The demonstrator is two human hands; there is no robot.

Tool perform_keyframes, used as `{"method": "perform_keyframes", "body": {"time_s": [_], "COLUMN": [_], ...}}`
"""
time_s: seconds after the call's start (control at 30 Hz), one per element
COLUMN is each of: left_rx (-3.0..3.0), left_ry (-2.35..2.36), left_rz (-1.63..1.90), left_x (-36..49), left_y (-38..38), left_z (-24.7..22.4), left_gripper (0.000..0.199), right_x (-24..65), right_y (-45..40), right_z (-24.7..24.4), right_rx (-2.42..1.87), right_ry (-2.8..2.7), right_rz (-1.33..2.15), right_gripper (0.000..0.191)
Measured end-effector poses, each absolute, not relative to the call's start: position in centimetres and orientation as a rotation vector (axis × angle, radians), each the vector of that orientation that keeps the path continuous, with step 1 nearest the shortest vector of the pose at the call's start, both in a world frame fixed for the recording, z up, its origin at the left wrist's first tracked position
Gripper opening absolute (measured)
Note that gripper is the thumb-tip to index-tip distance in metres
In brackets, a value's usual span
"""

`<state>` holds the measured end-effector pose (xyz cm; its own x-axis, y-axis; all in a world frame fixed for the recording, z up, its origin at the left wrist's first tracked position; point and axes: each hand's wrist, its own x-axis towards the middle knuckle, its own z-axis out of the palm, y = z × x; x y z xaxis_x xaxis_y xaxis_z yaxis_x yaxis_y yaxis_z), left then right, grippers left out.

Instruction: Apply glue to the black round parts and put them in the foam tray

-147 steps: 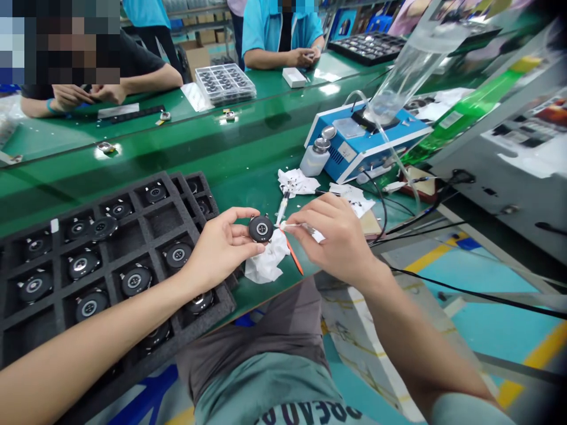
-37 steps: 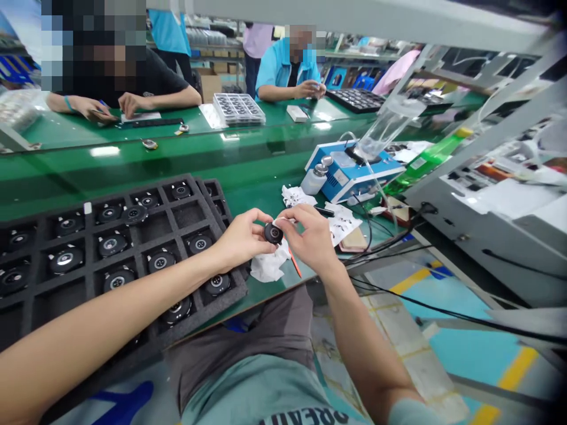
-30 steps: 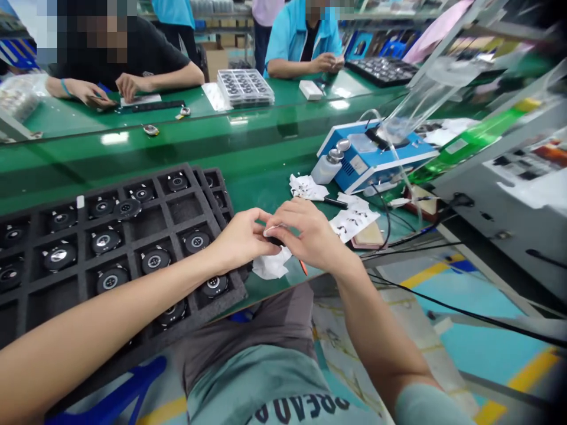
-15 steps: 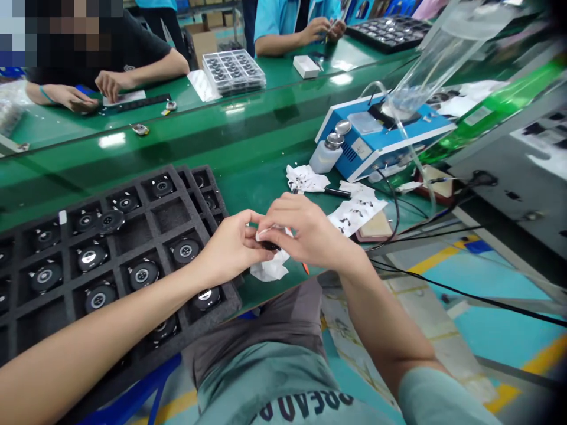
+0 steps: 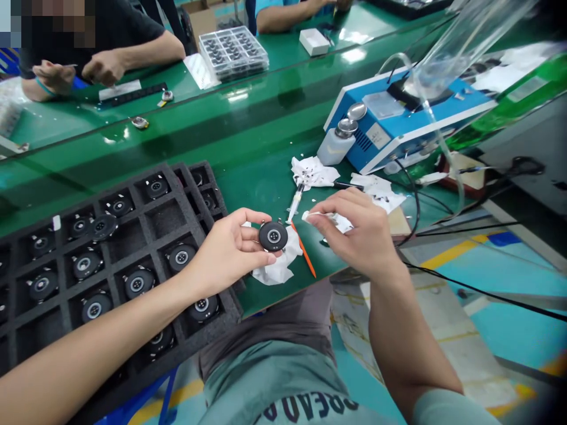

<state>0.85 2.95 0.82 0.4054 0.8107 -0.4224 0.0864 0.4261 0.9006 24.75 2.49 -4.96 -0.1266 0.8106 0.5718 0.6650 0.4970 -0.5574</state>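
My left hand [image 5: 233,248] grips a round black watch case [image 5: 273,236] by its edge, with the sensor side facing up. Off to its right, my right hand [image 5: 358,233] pinches a small white piece of wipe or tissue [image 5: 310,217] between thumb and fingers. A crumpled white tissue [image 5: 277,268] lies on the bench under the watch case. Beside it rest an orange stick [image 5: 305,251] and a syringe [image 5: 296,200]. Left of my left hand, a black foam tray [image 5: 153,251] holds several similar watch cases, one lying across a divider.
A blue machine [image 5: 376,139] stands at the back right, with a pump bottle [image 5: 337,141] in front and cables nearby. Tissues with dark bits [image 5: 312,172] lie before it. Across the bench, a co-worker's hands [image 5: 104,68] are near a clear compartment box [image 5: 233,50].
My hands have moved apart: the right has drawn away to the right with the white piece. The watch case in my left hand now shows its sensor side. The view has shifted slightly.
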Motion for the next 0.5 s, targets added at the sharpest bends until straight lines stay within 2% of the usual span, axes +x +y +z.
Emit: {"method": "perform_keyframes", "body": {"time_s": [0.3, 0.5], "left_rx": [1.0, 1.067], "left_ry": [1.104, 0.997], "left_rz": [0.523, 0.501], "left_x": [0.9, 0.7], "left_y": [3.2, 2.1], "left_z": [1.0, 0.4], "left_gripper": [0.057, 0.053], "right_x": [22.7, 21.3], "right_y": [1.3, 2.2], "right_z": [-3.6, -3.8], "right_rx": [-0.974, -1.062], "right_ry": [-1.925, -1.81], "right_rz": [0.501, 0.294], "right_gripper": [0.006, 0.008]}}
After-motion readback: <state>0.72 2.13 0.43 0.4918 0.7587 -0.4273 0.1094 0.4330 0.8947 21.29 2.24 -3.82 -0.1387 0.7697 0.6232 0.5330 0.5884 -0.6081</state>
